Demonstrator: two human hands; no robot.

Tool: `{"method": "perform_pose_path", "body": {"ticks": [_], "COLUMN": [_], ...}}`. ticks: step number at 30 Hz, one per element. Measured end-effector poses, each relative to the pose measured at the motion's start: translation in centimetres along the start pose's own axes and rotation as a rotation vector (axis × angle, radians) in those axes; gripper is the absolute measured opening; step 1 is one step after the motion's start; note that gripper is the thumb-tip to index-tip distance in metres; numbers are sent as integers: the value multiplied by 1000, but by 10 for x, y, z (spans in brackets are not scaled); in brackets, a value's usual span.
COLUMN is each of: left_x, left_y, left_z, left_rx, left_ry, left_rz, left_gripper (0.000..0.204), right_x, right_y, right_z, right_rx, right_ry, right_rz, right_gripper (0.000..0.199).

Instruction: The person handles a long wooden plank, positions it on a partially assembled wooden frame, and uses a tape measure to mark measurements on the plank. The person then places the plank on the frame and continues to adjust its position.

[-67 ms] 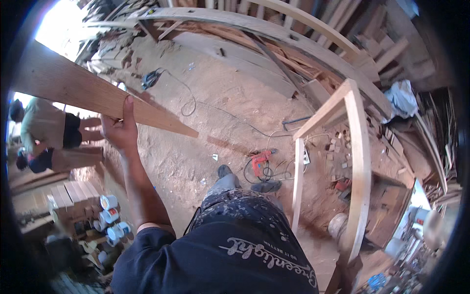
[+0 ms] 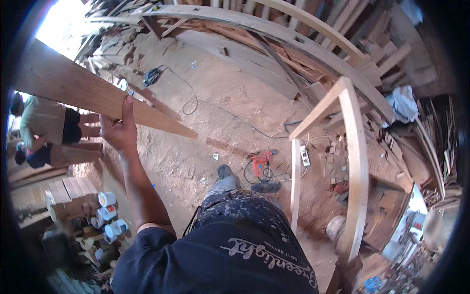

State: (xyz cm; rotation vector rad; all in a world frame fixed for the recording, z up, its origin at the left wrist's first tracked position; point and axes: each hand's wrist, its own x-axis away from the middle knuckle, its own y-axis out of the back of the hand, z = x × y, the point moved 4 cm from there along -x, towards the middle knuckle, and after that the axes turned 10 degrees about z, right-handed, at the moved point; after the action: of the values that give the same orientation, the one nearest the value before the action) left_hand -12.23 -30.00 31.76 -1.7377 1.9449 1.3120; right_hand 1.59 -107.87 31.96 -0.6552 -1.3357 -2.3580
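Plank (image 2: 78, 81): smooth matt wood | frame (image 2: 360, 186): bare wood | shirt (image 2: 196, 259): matt cloth | ground (image 2: 176, 166): rough, matt

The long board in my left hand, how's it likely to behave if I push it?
Probably stiff: the board runs straight, with no visible sag. It might swing or tip, as only your left hand is seen holding it. Its bare wood likely isn't very slippery.

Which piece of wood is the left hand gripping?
The broad board at upper left, gripped at its lower edge by the left hand. The wooden frame at right is apart from that hand.
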Motion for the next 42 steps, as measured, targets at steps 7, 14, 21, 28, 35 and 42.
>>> {"method": "perform_pose_path", "body": {"ticks": [7,14,21,28,35,42], "left_x": [9,67,174,261,270,250], "left_y": [97,206,276,287,291,266], "left_z": [85,157,178,195,191,197], "left_rx": [-91,-358,-560,-582,-472,-463], "left_ry": [190,381,527,889,871,852], "left_rz": [-142,-200,-348,-393,-527,-555], "left_gripper": [36,43,40,43,64,54], "right_x": [-41,-86,-98,-86,-53,-78], "right_y": [-64,-205,-340,-483,-596,-724], "right_z": [201,372,498,626,724,837], "right_rx": [357,646,700,916,1155,1311], "right_ry": [239,624,1150,1441,1616,1712], "right_rz": [296,514,734,941,998,1141], "right_gripper": [65,71,74,70,71,71]}}
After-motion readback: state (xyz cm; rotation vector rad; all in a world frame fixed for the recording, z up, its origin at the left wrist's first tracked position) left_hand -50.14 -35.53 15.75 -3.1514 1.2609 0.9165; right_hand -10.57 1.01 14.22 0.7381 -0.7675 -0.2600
